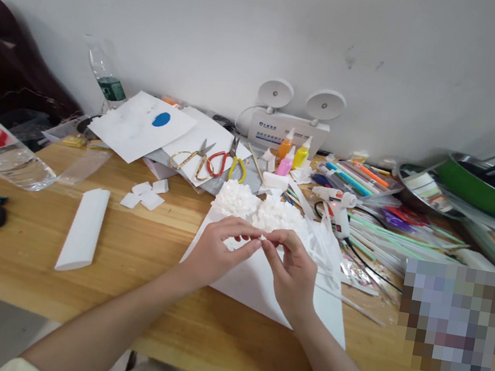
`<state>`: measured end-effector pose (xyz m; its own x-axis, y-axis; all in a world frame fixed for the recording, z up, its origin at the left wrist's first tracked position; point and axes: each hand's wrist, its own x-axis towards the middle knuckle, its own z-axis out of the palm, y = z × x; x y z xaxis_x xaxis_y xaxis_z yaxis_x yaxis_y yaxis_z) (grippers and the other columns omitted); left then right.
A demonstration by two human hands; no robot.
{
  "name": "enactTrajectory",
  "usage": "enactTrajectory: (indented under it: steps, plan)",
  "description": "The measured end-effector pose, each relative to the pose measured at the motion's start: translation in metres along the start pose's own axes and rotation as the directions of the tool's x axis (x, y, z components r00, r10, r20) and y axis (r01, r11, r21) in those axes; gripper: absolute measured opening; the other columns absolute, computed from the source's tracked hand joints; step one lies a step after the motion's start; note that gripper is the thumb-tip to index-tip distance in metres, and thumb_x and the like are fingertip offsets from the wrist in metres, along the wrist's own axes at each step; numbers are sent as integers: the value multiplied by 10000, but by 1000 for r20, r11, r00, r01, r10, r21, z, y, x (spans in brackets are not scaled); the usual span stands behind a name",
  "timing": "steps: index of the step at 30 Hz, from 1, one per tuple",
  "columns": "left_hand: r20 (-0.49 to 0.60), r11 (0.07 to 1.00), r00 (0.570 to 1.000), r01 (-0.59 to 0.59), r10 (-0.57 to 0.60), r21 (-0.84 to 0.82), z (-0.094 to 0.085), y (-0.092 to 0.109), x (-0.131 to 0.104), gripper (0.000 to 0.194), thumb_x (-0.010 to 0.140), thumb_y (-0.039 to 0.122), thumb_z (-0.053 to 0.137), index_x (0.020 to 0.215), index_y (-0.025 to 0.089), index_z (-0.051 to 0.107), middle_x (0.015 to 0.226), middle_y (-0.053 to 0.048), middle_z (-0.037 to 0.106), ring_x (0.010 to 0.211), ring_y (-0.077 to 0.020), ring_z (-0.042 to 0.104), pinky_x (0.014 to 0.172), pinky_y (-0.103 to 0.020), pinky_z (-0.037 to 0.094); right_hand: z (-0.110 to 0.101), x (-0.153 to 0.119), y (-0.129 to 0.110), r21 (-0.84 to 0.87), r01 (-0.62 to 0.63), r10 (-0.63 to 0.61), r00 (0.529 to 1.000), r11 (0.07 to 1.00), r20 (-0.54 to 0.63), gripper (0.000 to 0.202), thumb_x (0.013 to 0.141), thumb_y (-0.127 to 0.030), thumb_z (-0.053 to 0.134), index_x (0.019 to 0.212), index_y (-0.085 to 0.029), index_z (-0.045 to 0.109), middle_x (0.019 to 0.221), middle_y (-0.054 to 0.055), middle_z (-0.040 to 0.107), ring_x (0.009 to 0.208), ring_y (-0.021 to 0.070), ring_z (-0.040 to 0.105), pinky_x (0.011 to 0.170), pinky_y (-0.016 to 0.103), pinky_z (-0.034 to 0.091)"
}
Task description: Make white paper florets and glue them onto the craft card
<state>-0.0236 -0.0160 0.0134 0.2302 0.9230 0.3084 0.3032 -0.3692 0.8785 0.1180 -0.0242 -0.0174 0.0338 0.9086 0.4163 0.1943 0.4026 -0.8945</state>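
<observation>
My left hand [226, 248] and my right hand [291, 269] meet at their fingertips above a white paper sheet [248, 296]. Both pinch a tiny white piece [262, 237], mostly hidden by the fingers. Just behind my hands, two heaps of small crumpled white pieces, a left one [236, 199] and a right one [281, 215], lie on the sheet's far part. Several small white paper squares [146, 195] lie further left, and a folded white paper roll [83, 228] rests nearer on the wooden table [136, 255].
A glue gun [338, 208] with a black cord stands right of the heaps. Scissors [199, 157], pliers [237, 168] and paint bottles [286, 160] sit behind. A large bottle [2, 144] lies left; straws and strips [381, 236] are scattered right.
</observation>
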Motion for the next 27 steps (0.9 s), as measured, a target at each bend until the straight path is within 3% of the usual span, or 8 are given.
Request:
enactTrajectory:
  steps: [6, 12, 15, 20, 27]
  plan:
    - [11, 999, 1000, 10, -9, -37, -1, -1, 1, 126, 745, 295, 600, 798, 211, 678, 805, -31, 680, 792, -155, 584, 739, -283, 453, -1, 0, -1, 14, -14, 15, 998, 1000, -63, 45, 758, -251, 585, 773, -214, 562, 730, 16, 525, 717, 148, 500, 673, 318, 425]
    - [20, 1000, 1000, 11, -11, -17, -3, 0, 2, 146, 777, 295, 557, 812, 193, 655, 794, -35, 652, 761, -145, 574, 697, -264, 452, -5, 4, -2, 62, -80, 81, 996, 995, -24, 74, 739, -280, 602, 727, -209, 584, 702, 14, 543, 701, 148, 501, 652, 303, 418]
    - [-37, 994, 995, -84, 87, 75, -2, -3, 2, 135, 797, 269, 529, 823, 188, 634, 781, -34, 633, 751, -139, 562, 713, -271, 446, -4, 5, -3, 142, -174, 164, 983, 974, 83, 122, 761, -317, 566, 741, -202, 603, 712, 16, 569, 709, 146, 513, 663, 295, 426]
    - [-36, 914, 942, -313, 333, 257, 0, -9, 2, 112, 814, 204, 509, 871, 193, 605, 813, -35, 627, 788, -138, 547, 759, -286, 424, -1, 4, -2, 291, -333, 289, 939, 897, 185, 176, 765, -346, 549, 714, -195, 626, 677, 8, 570, 673, 133, 497, 644, 282, 422]
    - [34, 858, 922, -373, 387, 352, 0, -10, 1, 130, 826, 178, 492, 924, 180, 577, 843, -35, 619, 814, -135, 534, 778, -275, 413, -1, 4, 1, 373, -428, 386, 904, 824, 184, 126, 712, -316, 619, 684, -196, 647, 626, -8, 557, 629, 110, 470, 615, 260, 409]
